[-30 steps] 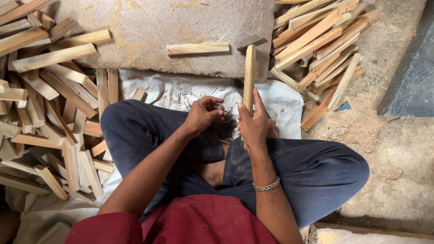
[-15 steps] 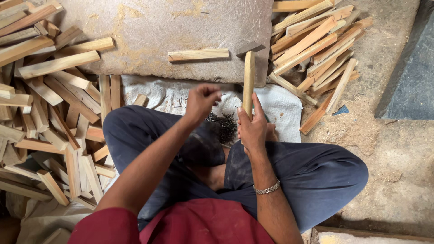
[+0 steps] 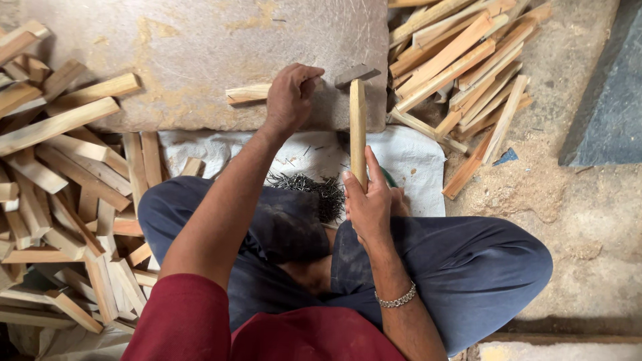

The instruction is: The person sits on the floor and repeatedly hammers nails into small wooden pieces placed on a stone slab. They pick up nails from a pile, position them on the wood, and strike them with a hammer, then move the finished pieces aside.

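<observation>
gripping: my right hand (image 3: 368,204) is closed round the wooden handle of a hammer (image 3: 358,124), low on the shaft.
pinching: my left hand (image 3: 291,97) has its fingers closed at a wood strip (image 3: 249,93); whether they hold a nail i cannot tell.
handling: i judge the hammer stiff and head-heavy, best taken low; the strip light and rigid.
position: strip lies on the stone slab (image 3: 200,53), at 9 o'clock from the hammer head.
stock: nail pile (image 3: 311,190) at 6 o'clock of my left hand.

Left hand (image 3: 291,100) outstretched, pinching; right hand (image 3: 368,204) fisted.
</observation>
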The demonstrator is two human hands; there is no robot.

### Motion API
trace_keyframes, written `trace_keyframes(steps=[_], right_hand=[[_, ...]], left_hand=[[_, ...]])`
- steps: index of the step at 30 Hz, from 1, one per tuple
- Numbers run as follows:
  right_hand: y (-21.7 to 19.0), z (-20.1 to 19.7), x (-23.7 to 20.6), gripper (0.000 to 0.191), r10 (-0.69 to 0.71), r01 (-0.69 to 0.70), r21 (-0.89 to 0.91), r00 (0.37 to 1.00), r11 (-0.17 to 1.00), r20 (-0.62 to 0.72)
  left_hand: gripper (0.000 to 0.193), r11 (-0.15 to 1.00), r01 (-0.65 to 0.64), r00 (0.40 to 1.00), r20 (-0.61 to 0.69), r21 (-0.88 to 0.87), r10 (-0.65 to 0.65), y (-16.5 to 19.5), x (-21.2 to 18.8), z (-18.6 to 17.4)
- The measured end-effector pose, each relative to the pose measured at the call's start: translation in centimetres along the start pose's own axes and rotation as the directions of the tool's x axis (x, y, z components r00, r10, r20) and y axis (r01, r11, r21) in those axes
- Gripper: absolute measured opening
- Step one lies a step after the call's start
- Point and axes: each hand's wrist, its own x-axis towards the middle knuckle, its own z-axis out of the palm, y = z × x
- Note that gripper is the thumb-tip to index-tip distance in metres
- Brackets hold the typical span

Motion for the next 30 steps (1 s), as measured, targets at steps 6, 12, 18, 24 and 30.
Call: trace_keyframes(steps=[6, 12, 18, 24, 30], right_hand=[[0.0, 0.2, 0.1, 0.073, 0.005, -0.006, -0.011, 1.0, 1.0, -0.004], [0.2, 0.1, 0.2, 0.072, -0.004, 0.004, 0.003, 1.0, 1.0, 0.006], [0.7, -0.1, 0.3, 0.071, 0.011, -0.012, -0.114, 1.0, 0.993, -0.008], [-0.2, -0.8, 0.1, 0.064, -0.472, 0.441, -0.565, 0.876, 0.697, 0.102], [-1.7, 0.1, -1.2, 0.054, -0.647, 0.583, -0.613, 0.748, 0.534, 0.147]], left_hand=[[0.015, 1.0, 0.026, 1.0, 0.007, 0.012, -0.026, 0.3, 0.0, -0.1], [0.013, 0.998, 0.007, 1.0, -0.015, 0.06, -0.006, -0.6, -0.2, 0.9], [0.011, 0.993, -0.04, 0.997, -0.055, 0.109, 0.046, -0.7, -0.3, 1.6], [0.015, 0.99, -0.073, 0.993, -0.085, 0.123, 0.084, 0.3, -0.7, 0.5], [0.07, 0.995, 0.042, 0.997, -0.066, -0.093, -0.048, 0.2, -0.6, 0.3]])
